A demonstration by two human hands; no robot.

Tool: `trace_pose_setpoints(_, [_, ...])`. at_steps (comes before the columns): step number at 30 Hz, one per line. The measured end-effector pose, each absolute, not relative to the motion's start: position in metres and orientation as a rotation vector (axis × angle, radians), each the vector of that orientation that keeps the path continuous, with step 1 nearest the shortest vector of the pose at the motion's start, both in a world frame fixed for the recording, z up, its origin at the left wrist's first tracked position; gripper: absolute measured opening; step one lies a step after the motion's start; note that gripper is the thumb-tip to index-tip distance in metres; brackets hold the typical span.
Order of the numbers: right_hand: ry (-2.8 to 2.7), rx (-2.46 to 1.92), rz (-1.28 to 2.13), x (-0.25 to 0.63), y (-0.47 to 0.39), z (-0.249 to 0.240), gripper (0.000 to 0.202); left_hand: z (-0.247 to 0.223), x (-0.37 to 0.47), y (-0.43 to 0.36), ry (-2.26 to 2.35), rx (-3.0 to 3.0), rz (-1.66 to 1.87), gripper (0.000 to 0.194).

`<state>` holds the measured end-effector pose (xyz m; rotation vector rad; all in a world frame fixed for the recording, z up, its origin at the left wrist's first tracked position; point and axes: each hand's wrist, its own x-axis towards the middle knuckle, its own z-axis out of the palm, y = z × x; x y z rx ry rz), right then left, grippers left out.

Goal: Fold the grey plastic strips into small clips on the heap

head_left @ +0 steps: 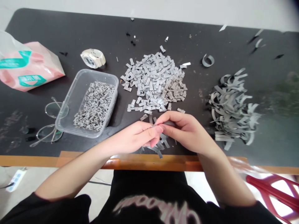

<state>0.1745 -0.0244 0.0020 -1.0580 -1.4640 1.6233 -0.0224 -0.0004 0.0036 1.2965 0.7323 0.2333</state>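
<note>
My left hand (pixel 141 135) and my right hand (pixel 184 130) meet fingertip to fingertip near the table's front edge, both closed in a pinch. Between my right thumb and forefinger shows a bit of grey strip (pixel 169 123). What my left fingers pinch is tiny and mostly covered by them. Under and behind the hands lie loose grey strips (pixel 160 153). Just beyond is a heap of small folded grey pieces (pixel 156 77). To the left stands a clear plastic box (pixel 67 107) with many small grey metal-looking clips (pixel 95 105) inside.
Curled grey strips (pixel 233 112) are piled at the right, with one lone curl (pixel 207 60) behind. Eyeglasses (pixel 50 133) lie partly against the box's left side. A white watch (pixel 93 58) and a pink tissue pack (pixel 35 68) sit farther back. A red stool (pixel 275 189) stands below right.
</note>
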Motion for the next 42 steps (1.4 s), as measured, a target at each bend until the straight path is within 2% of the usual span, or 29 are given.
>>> trace_pose_setpoints(6, [-1.392, -1.208, 1.535, 0.171, -0.028, 0.0, 0.009, 0.0, -0.022, -0.002, 0.729, 1.214, 0.328, 0.061])
trace_pose_setpoints(10, [-1.326, -1.269, 1.543, 0.173, -0.025, -0.002, 0.01, 0.004, -0.023, -0.003, 0.905, 1.199, 0.54, 0.027])
trace_pose_setpoints(12, [-1.247, -1.257, 1.609, 0.174, -0.023, -0.004, 0.011, 0.006, -0.024, -0.005, 0.943, 1.262, 0.608, 0.017])
trace_pose_setpoints(22, [-1.001, -1.084, 1.837, 0.174, -0.021, -0.018, 0.014, 0.003, -0.029, -0.006, 1.037, 1.726, 0.54, 0.024])
trace_pose_setpoints(27, [-0.955, -1.022, 1.893, 0.17, -0.021, -0.016, 0.017, 0.002, -0.026, -0.008, 1.026, 1.9, 0.657, 0.013])
trace_pose_setpoints(29, [-1.039, -1.042, 1.774, 0.169, -0.023, -0.013, 0.011, 0.002, -0.025, -0.008, 1.021, 1.849, 0.717, 0.009])
trace_pose_setpoints(32, [-1.266, -1.176, 1.368, 0.169, -0.025, -0.008, 0.004, 0.004, -0.023, -0.005, 1.009, 1.538, 0.727, 0.015])
trace_pose_setpoints(37, [-1.805, -1.153, 0.756, 0.176, -0.025, -0.006, 0.016, 0.005, -0.024, 0.004, 0.824, 1.086, 0.463, 0.028])
trace_pose_setpoints(40, [-1.939, -1.135, 0.647, 0.179, -0.025, -0.006, 0.019, 0.007, -0.025, 0.007, 0.877, 1.056, 0.425, 0.029])
trace_pose_setpoints(42, [-1.88, -1.165, 0.744, 0.18, -0.027, -0.005, 0.021, 0.008, -0.025, 0.006, 0.917, 1.099, 0.459, 0.026])
